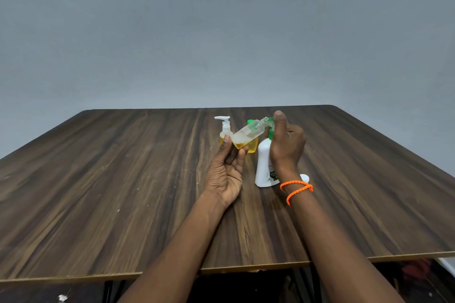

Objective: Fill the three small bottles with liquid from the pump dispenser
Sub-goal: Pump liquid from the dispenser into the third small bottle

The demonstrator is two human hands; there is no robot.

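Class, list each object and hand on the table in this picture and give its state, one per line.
Clear small bottle: uncapped, tilted, little yellow liquid inside.
Left hand: grips that bottle's base.
Right hand: on the green pump.
White dispenser: upright.
Small pump bottle: upright, capped.
White cap: lying loose.

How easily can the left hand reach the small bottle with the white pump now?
Probably not freely: the left hand holds the tilted clear bottle, which lies just before the white-pump bottle.
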